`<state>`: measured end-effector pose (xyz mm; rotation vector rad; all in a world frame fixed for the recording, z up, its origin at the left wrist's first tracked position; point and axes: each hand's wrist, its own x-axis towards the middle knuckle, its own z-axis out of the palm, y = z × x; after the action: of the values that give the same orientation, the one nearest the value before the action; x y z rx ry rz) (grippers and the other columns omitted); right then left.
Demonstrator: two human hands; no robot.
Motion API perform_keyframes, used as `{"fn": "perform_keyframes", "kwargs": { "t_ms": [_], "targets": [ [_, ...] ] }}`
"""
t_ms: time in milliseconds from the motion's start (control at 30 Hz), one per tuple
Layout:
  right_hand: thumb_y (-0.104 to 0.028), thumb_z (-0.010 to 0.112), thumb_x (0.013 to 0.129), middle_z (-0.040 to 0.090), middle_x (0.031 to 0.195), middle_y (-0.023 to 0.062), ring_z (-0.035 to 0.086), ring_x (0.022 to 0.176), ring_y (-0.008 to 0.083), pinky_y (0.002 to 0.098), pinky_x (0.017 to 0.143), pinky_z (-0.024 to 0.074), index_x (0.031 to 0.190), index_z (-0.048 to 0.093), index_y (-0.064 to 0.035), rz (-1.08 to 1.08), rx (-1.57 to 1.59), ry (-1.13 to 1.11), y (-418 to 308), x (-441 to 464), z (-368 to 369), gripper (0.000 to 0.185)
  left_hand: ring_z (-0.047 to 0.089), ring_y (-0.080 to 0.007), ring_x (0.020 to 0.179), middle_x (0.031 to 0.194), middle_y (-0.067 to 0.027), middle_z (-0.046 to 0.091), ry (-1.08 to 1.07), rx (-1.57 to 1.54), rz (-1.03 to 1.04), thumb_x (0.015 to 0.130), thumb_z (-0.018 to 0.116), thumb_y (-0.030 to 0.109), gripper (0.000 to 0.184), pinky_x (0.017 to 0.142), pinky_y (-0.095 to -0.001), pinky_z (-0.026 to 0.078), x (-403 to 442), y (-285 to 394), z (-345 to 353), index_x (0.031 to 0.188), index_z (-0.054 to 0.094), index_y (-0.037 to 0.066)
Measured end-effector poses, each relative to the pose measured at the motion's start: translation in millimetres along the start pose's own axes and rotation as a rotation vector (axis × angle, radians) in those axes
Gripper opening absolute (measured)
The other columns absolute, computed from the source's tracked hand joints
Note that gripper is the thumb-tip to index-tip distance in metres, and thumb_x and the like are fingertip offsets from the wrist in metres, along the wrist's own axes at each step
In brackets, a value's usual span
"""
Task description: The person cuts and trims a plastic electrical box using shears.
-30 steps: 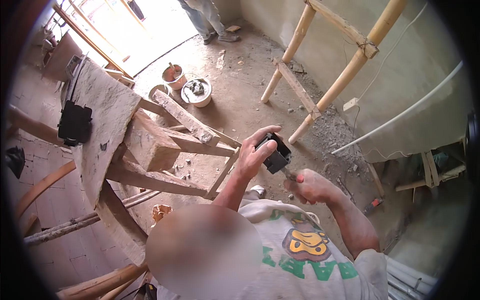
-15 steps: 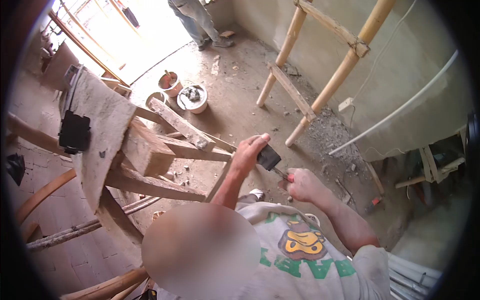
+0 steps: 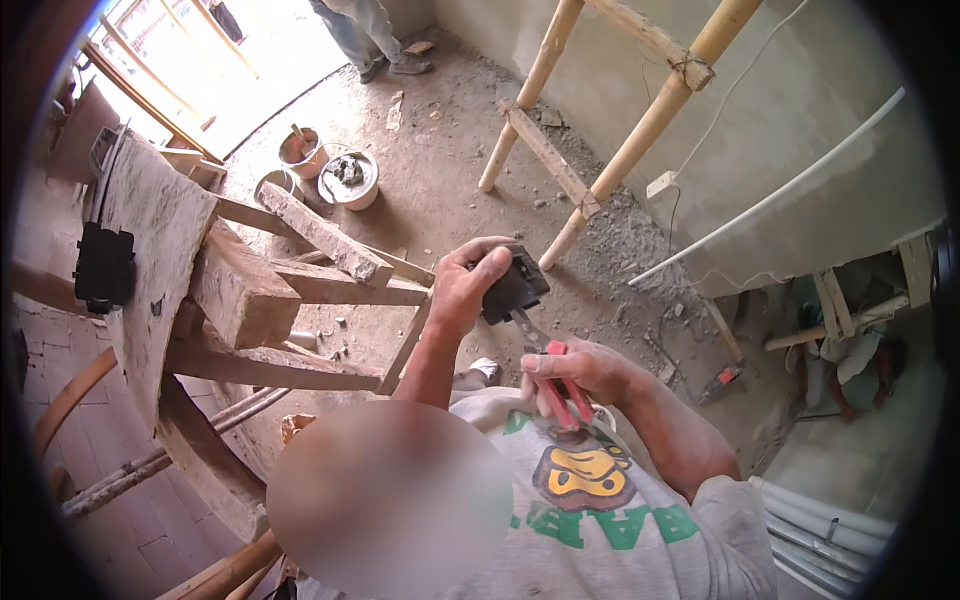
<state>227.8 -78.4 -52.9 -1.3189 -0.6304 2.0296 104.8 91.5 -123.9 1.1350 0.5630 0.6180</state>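
Note:
My left hand (image 3: 465, 290) grips a black plastic box (image 3: 516, 285), with the thumb across its upper face. Pliers with red handles (image 3: 562, 380) are in my right hand (image 3: 590, 372), to the lower right of the box. Their metal jaws reach up to the box's lower edge; whether they clamp on it I cannot tell. Another black box (image 3: 104, 268) lies on a rough, dusty board (image 3: 160, 225) at the left.
Wooden beams (image 3: 320, 232) stick out beside the board. Buckets (image 3: 350, 178) stand on the debris-strewn floor. A bamboo ladder (image 3: 640, 135) leans by the wall. One person's legs (image 3: 372, 35) show at the top; another person (image 3: 850, 365) is partly visible at the right.
The box has turned in my left hand, showing more of its recessed face. The pliers' red handles now show spread apart in my right hand. The whole view has shifted.

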Motion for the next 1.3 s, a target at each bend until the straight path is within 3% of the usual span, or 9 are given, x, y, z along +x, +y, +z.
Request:
{"fn": "perform_keyframes", "kwargs": {
  "t_ms": [300,433,567,633,700,800,867,1033,1300],
  "targets": [
    [-0.035,0.062,0.091,0.069,0.069,0.0109,0.059,0.048,0.0115,0.0219,0.045,0.0438,0.094,0.069,0.0051,0.028,0.01,0.105,-1.7,-30.4,5.0,0.041,0.064,-0.0125,0.085,0.094,-0.0088,0.069,0.014,0.049,0.288,0.08,0.078,0.029,0.047,0.078,-0.0267,0.052,-8.9,6.8,20.4,0.112,0.066,-0.004],
    [-0.035,0.064,0.088,0.067,0.063,0.0097,0.054,0.039,0.0119,0.0224,0.034,0.0371,0.089,0.07,0.0056,-0.047,0.005,0.23,3.3,-45.2,-4.5,0.041,0.063,-0.0124,0.083,0.093,-0.0082,0.069,0.111,0.036,0.181,0.08,0.08,0.028,0.046,0.077,-0.0268,0.053,-11.0,21.8,47.9,0.11,0.066,-0.003],
    [-0.035,0.064,0.087,0.065,0.059,0.0091,0.05,0.033,0.0117,0.0245,0.029,0.0337,0.084,0.07,0.004,0.089,-0.214,0.138,14.9,-81.6,-24.0,0.04,0.066,-0.0131,0.077,0.089,-0.0086,0.069,0.357,0.2,0.489,0.085,0.076,0.031,0.039,0.069,-0.0249,0.054,17.5,10.9,21.4,0.104,0.066,-0.001],
    [-0.036,0.065,0.086,0.061,0.053,0.0082,0.049,0.033,0.0114,0.025,0.03,0.0335,0.08,0.07,0.0014,0.102,-0.166,0.148,53.6,-104.5,-31.2,0.038,0.069,-0.0163,0.067,0.085,-0.0098,0.069,0.404,-0.247,0.314,0.095,0.063,0.037,0.034,0.061,-0.0256,0.057,19.0,52.1,-7.9,0.096,0.061,0.004],
    [-0.032,0.067,0.086,0.06,0.052,0.0082,0.052,0.036,0.012,0.0251,0.033,0.0374,0.076,0.07,0.0,0.119,-0.069,0.307,50.4,-105.0,-27.0,0.034,0.066,-0.0112,0.073,0.084,-0.0057,0.067,0.268,-0.216,0.323,0.095,0.062,0.041,0.04,0.067,-0.0232,0.054,14.1,70.4,9.7,0.1,0.063,0.001],
    [-0.028,0.069,0.085,0.064,0.059,0.0105,0.057,0.042,0.0141,0.0249,0.038,0.0429,0.078,0.068,0.0028,-0.138,0.04,0.586,45.8,-70.0,-15.2,0.032,0.062,-0.0075,0.078,0.087,-0.0032,0.066,-0.066,-0.24,0.152,0.096,0.061,0.039,0.039,0.07,-0.0222,0.05,17.8,71.1,55.0,0.103,0.065,0.001],
    [-0.024,0.072,0.083,0.066,0.063,0.0105,0.058,0.046,0.0138,0.0247,0.041,0.0442,0.086,0.067,0.0038,-0.26,0.099,0.691,37.6,-63.9,5.7,0.028,0.064,-0.0095,0.076,0.088,-0.0048,0.067,-0.065,-0.363,-0.014,0.097,0.06,0.035,0.034,0.067,-0.0239,0.051,25.9,54.7,63.4,0.104,0.065,0.002],
    [-0.022,0.075,0.082,0.068,0.072,0.0092,0.06,0.053,0.0101,0.0251,0.047,0.0465,0.105,0.066,0.0047,-0.116,0.073,0.583,57.7,-66.8,22.4,0.036,0.066,-0.0134,0.071,0.086,-0.0056,0.068,0.0,-0.362,-0.285,0.098,0.056,0.031,0.03,0.064,-0.027,0.054,13.1,11.1,29.1,0.104,0.064,0.003],
    [-0.014,0.064,0.088,0.069,0.08,0.0093,0.066,0.064,0.0108,0.0241,0.057,0.0516,0.117,0.061,0.0026,-0.116,-0.016,0.575,59.6,-76.2,29.6,0.033,0.066,-0.0131,0.065,0.081,-0.0052,0.069,-0.012,-0.408,-0.403,0.098,0.054,0.031,0.027,0.056,-0.027,0.054,-1.0,-10.1,29.8,0.098,0.064,0.006]
  ]
}}
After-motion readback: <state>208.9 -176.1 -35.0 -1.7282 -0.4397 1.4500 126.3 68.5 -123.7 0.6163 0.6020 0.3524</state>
